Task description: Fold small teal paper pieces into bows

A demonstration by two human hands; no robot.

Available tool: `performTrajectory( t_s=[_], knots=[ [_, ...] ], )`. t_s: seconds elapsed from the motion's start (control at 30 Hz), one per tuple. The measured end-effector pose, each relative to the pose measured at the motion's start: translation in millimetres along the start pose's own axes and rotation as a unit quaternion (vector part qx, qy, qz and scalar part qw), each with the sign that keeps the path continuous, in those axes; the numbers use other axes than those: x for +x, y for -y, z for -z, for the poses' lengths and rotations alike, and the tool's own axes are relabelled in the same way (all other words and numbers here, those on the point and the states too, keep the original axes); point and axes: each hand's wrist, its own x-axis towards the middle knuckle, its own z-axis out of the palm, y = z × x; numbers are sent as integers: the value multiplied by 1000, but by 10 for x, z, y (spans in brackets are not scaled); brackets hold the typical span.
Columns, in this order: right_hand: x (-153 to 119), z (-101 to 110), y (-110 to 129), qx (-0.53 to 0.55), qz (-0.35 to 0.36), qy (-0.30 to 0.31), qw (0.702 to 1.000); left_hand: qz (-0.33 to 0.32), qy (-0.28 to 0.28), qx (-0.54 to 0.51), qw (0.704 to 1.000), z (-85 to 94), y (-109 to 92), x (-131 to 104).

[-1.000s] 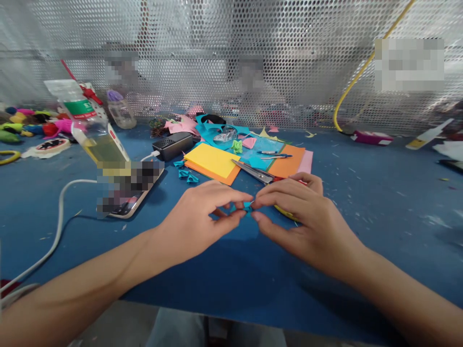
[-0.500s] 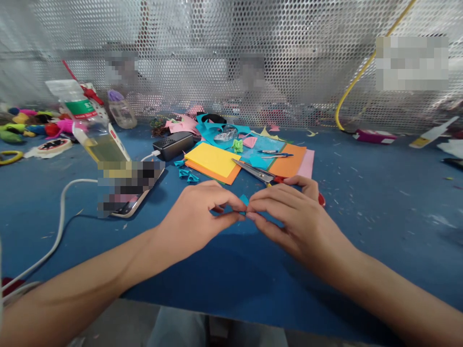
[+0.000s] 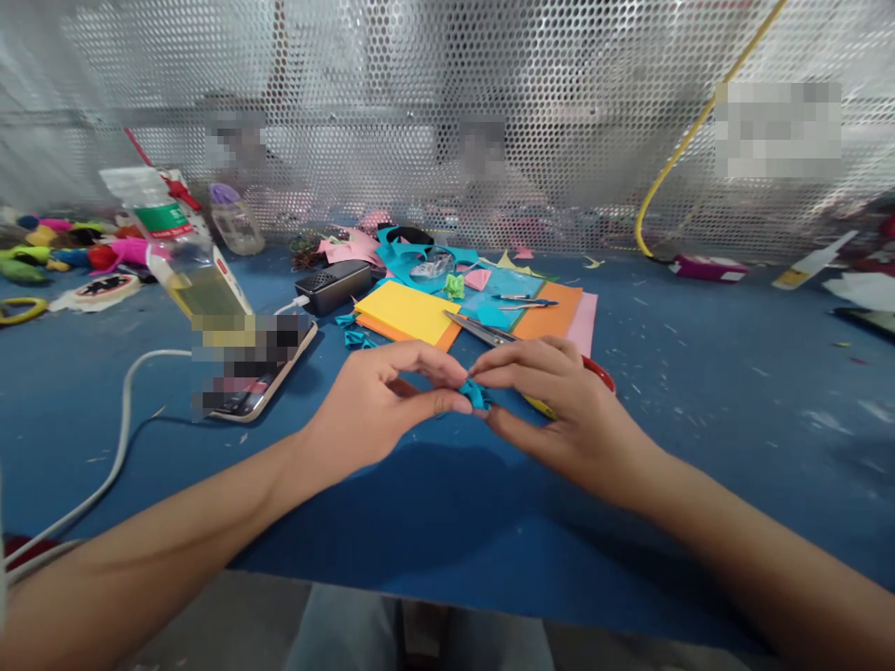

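Observation:
Between my two hands is a small folded piece of blue paper (image 3: 476, 395), held above the table. My left hand (image 3: 392, 391) pinches its left side between thumb and fingers. From the other side, the fingertips and thumb of my right hand (image 3: 566, 396) close on it. Behind my right hand lie scissors (image 3: 482, 328) with red and yellow handles, partly covered by that hand. More small folded blue paper pieces (image 3: 358, 339) rest just beyond my left hand. A stack of yellow and orange paper (image 3: 409, 309) is past them.
A phone (image 3: 269, 377) leans by a tilted bottle (image 3: 199, 270) at left, with a white cable (image 3: 124, 401). A black box-shaped device (image 3: 334, 285), paper scraps (image 3: 350, 247) and pens (image 3: 528, 302) lie behind. A perforated metal screen (image 3: 392, 112) closes off the back.
The blue paper now shows more between my fingertips, its folds facing me. My right hand has shifted slightly left, and the whole view has moved a little.

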Motion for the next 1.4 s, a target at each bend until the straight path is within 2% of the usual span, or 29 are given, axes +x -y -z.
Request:
performTrajectory(
  t_s=[0.07,0.23,0.47,0.83,0.97,1.07,1.27,1.4],
  knots=[
    [12,-20,-1,7,8,-16,1000,-31,-11,12,999,-1,8,-11],
    [19,-18,10,-7,20,-39,999,-168,-10,72,983,-10,49,-22],
    [-4,-17,43,-33,41,-45,998,-233,-17,126,964,-16,68,-14],
    [-11,-8,99,-44,37,-46,997,-177,-16,91,980,-35,23,-46],
    [-20,-3,107,-47,56,-6,997,-130,3,73,989,-12,14,-34],
    [-19,-6,129,-51,70,26,996,-131,14,93,987,4,6,-35],
    [-9,3,162,-52,99,42,993,-140,62,113,982,15,3,-52],
    [-15,43,114,7,62,82,995,-102,40,78,991,5,-1,-62]
  ],
)
